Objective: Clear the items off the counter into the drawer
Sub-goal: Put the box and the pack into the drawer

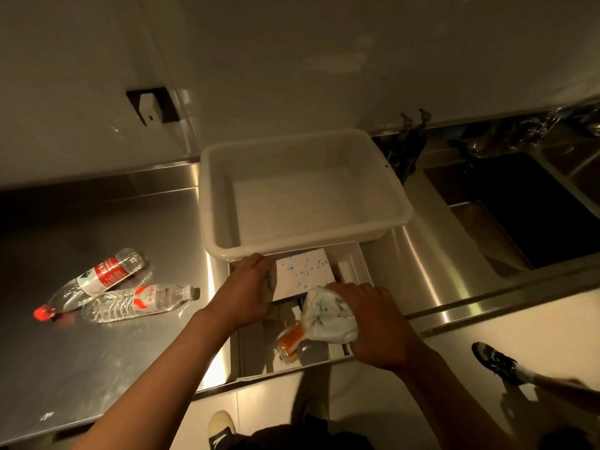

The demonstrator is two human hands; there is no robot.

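Tub (pixel 302 193), white plastic, sits at 12 o'clock above the open drawer (pixel 354 261). Box (pixel 303 276), stiff and light, lies inside, left hand (pixel 248 287) gripping its edge. Cloth (pixel 326 315), soft, bunched under the right hand (pixel 373 323). Bottles (pixel 136 289), empty, slippery, at 9 o'clock on the bench (pixel 97 352): take by the waist.

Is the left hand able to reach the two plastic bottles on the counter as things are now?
Probably yes. The two plastic bottles lie in the open on the counter, nothing between. But the left hand holds the white box in the drawer, so it must release first.
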